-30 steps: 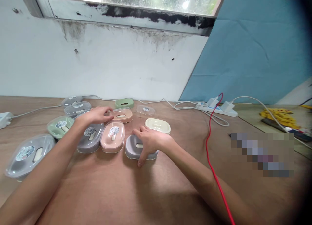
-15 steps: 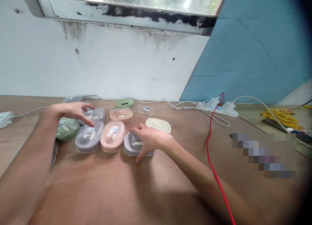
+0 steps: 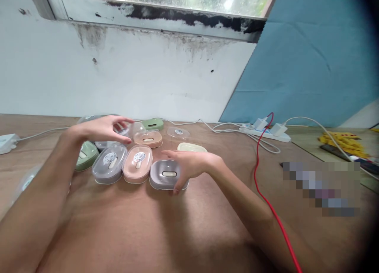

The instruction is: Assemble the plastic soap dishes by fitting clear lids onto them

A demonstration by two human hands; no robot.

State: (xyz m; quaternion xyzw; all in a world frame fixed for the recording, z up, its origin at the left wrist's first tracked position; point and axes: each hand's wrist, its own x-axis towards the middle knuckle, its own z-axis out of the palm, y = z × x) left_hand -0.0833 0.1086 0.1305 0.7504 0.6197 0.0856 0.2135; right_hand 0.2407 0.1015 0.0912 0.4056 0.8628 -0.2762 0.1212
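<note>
My left hand is raised over the boxes at the left, thumb and fingers curved around a clear plastic lid. Its grip on that lid is partly hidden. My right hand rests at the right end of a grey oval plastic box, fingers spread, thumb near the front edge. Left of that box are a pink box with a round-patterned sticker and another grey box under a clear cover. Behind them lie an orange box and a green one.
A cream box part and a loose clear lid lie behind my right hand. A green box is beside my left forearm. A red cable crosses the table from a power strip. Yellow gloves lie far right.
My left hand has moved right, and a clear lid now shows beside its fingers. My right hand has shifted slightly right, uncovering more of the grey box.
</note>
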